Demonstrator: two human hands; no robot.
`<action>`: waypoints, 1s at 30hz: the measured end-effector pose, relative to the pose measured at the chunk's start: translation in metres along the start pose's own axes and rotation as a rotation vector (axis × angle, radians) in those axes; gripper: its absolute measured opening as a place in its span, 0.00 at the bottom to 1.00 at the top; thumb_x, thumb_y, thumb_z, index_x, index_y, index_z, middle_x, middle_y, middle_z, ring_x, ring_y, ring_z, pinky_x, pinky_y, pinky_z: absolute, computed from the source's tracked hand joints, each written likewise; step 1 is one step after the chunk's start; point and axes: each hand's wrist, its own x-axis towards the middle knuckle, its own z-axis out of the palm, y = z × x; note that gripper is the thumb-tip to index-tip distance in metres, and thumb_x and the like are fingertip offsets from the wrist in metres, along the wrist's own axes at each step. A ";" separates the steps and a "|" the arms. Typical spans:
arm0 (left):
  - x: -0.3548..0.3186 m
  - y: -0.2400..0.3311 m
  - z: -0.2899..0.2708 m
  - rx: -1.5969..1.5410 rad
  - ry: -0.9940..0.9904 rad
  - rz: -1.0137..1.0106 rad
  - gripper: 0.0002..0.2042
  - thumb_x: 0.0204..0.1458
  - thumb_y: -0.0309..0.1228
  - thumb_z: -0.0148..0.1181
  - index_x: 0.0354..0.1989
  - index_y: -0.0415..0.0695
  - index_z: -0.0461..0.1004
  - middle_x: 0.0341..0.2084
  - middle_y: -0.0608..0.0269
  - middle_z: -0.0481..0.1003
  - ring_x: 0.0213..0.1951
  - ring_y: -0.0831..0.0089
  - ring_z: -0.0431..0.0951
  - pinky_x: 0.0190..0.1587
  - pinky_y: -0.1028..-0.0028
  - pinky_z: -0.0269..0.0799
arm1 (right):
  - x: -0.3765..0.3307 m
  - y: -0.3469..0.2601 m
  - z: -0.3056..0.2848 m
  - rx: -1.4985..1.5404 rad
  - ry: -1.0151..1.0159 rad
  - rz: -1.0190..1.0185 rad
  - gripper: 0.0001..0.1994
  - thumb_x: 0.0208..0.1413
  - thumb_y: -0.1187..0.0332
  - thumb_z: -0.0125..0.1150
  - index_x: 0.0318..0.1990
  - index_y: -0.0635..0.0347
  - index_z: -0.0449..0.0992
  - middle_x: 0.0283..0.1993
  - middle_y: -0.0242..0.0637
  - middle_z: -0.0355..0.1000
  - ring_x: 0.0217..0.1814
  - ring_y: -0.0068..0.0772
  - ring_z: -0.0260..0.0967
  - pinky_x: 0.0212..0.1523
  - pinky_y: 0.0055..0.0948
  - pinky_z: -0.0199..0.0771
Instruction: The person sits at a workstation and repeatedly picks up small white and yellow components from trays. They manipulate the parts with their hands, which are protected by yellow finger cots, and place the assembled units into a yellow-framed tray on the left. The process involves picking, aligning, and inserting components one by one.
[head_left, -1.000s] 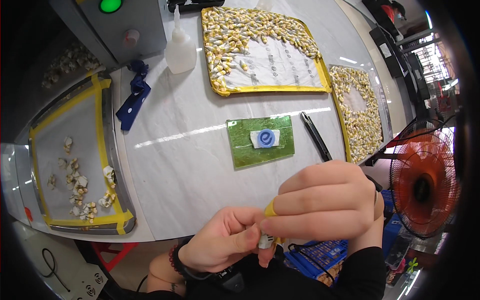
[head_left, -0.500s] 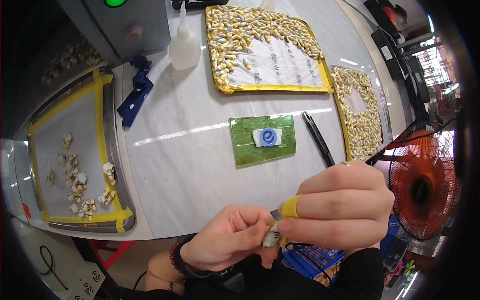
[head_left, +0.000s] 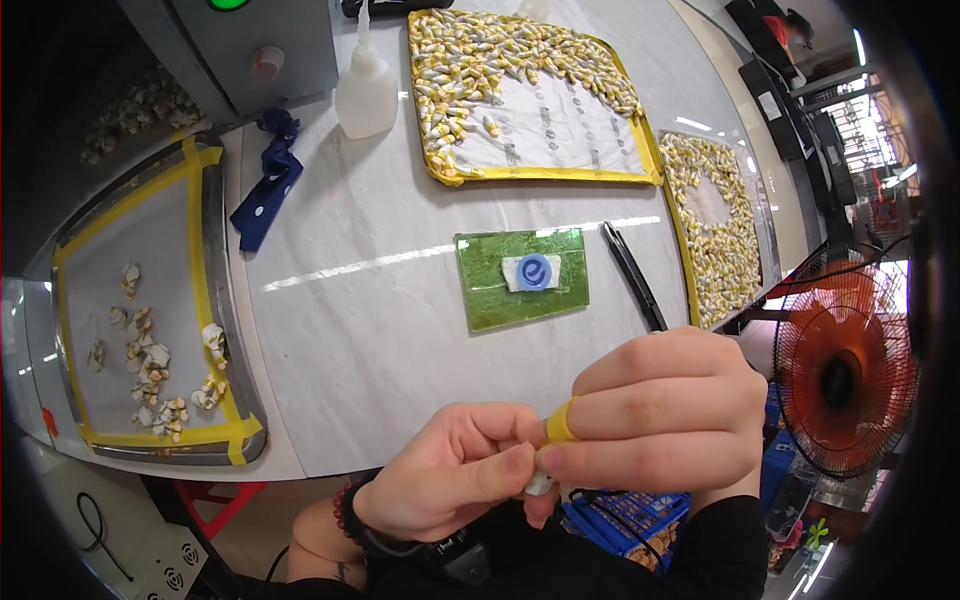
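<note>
In front of my body, past the near table edge, both hands meet fingertip to fingertip. My left hand (head_left: 450,475) pinches a small whitish piece (head_left: 541,485) between thumb and fingers; it looks like paper or cloth. My right hand (head_left: 665,420) closes on the same piece from the right, and its fingers cover most of it. A yellow band (head_left: 560,420) wraps one right fingertip. Farther off on the table lies a green glossy plate (head_left: 480,305) bearing a white block with a blue round disc (head_left: 534,270). A slim black tool (head_left: 632,275) like a pen lies beside the plate.
At the back stands a yellow-edged tray (head_left: 550,180) of small yellow-white cones. More cones fill a second tray (head_left: 686,255) at right. A taped tray (head_left: 207,265) at left holds crumpled white pieces. A squeeze bottle (head_left: 366,100), dark blue cloth (head_left: 268,205) and orange fan (head_left: 845,370) stand around.
My right hand has shifted slightly left, toward my left fingers. The small piece, which showed dark marks before, is now mostly covered by the fingers.
</note>
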 end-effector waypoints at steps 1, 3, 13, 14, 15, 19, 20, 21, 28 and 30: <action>0.000 0.001 0.001 0.013 0.004 0.004 0.13 0.58 0.37 0.52 0.38 0.37 0.68 0.29 0.62 0.73 0.33 0.77 0.72 0.40 0.76 0.67 | 0.000 0.000 0.000 -0.002 0.001 -0.001 0.05 0.35 0.76 0.63 0.24 0.62 0.77 0.24 0.34 0.71 0.22 0.29 0.70 0.20 0.20 0.71; -0.001 0.001 0.001 0.030 0.013 0.002 0.13 0.57 0.37 0.53 0.37 0.37 0.69 0.29 0.62 0.73 0.33 0.77 0.73 0.39 0.77 0.67 | 0.000 0.000 0.000 -0.006 -0.001 -0.007 0.04 0.36 0.76 0.63 0.24 0.62 0.78 0.24 0.34 0.71 0.22 0.28 0.70 0.20 0.20 0.71; -0.002 -0.004 0.014 0.523 0.223 0.479 0.14 0.50 0.23 0.60 0.45 0.31 0.70 0.36 0.58 0.75 0.39 0.74 0.75 0.45 0.75 0.69 | -0.006 -0.002 -0.012 0.030 -0.031 0.014 0.08 0.39 0.76 0.61 0.30 0.69 0.76 0.30 0.40 0.72 0.27 0.31 0.71 0.26 0.22 0.73; -0.002 -0.005 0.013 0.580 0.224 0.508 0.15 0.49 0.23 0.61 0.44 0.31 0.70 0.36 0.58 0.75 0.39 0.74 0.75 0.44 0.76 0.69 | -0.007 -0.001 -0.013 0.046 -0.039 0.009 0.09 0.38 0.77 0.60 0.31 0.70 0.76 0.31 0.41 0.72 0.28 0.32 0.70 0.27 0.22 0.73; -0.001 -0.006 0.012 0.636 0.224 0.536 0.15 0.49 0.23 0.62 0.44 0.31 0.70 0.36 0.57 0.75 0.39 0.74 0.75 0.44 0.77 0.69 | -0.007 -0.003 -0.015 0.051 -0.049 0.010 0.09 0.38 0.77 0.61 0.31 0.70 0.76 0.31 0.40 0.72 0.28 0.31 0.70 0.27 0.22 0.72; -0.002 -0.004 0.011 0.872 0.235 0.615 0.15 0.44 0.22 0.65 0.41 0.30 0.72 0.33 0.55 0.75 0.36 0.72 0.76 0.39 0.78 0.70 | -0.008 -0.004 -0.011 0.004 0.003 -0.047 0.04 0.40 0.76 0.61 0.27 0.65 0.78 0.28 0.38 0.74 0.26 0.30 0.70 0.26 0.21 0.71; -0.002 -0.005 0.011 0.907 0.243 0.626 0.15 0.44 0.22 0.66 0.40 0.30 0.72 0.32 0.54 0.75 0.35 0.72 0.76 0.38 0.78 0.70 | -0.009 -0.004 -0.009 -0.006 0.017 -0.068 0.04 0.41 0.75 0.62 0.26 0.64 0.79 0.28 0.38 0.74 0.26 0.30 0.70 0.26 0.22 0.71; -0.002 -0.005 0.010 0.943 0.251 0.635 0.15 0.43 0.23 0.67 0.39 0.30 0.73 0.31 0.54 0.75 0.33 0.72 0.76 0.36 0.78 0.70 | -0.010 -0.003 -0.008 -0.003 0.023 -0.093 0.04 0.40 0.76 0.62 0.27 0.65 0.78 0.28 0.39 0.74 0.26 0.30 0.70 0.26 0.22 0.71; -0.002 0.000 0.012 1.046 0.239 0.656 0.14 0.40 0.23 0.69 0.34 0.30 0.73 0.27 0.53 0.76 0.29 0.72 0.76 0.32 0.78 0.69 | -0.015 -0.001 -0.007 0.014 0.048 -0.154 0.07 0.41 0.76 0.60 0.30 0.70 0.75 0.30 0.41 0.71 0.28 0.31 0.69 0.25 0.23 0.70; 0.000 0.003 0.015 1.070 0.253 0.640 0.13 0.40 0.23 0.69 0.33 0.30 0.73 0.27 0.53 0.76 0.29 0.72 0.76 0.31 0.78 0.70 | -0.017 0.000 -0.008 0.009 0.056 -0.158 0.07 0.41 0.76 0.60 0.30 0.71 0.74 0.31 0.42 0.71 0.27 0.31 0.69 0.24 0.23 0.69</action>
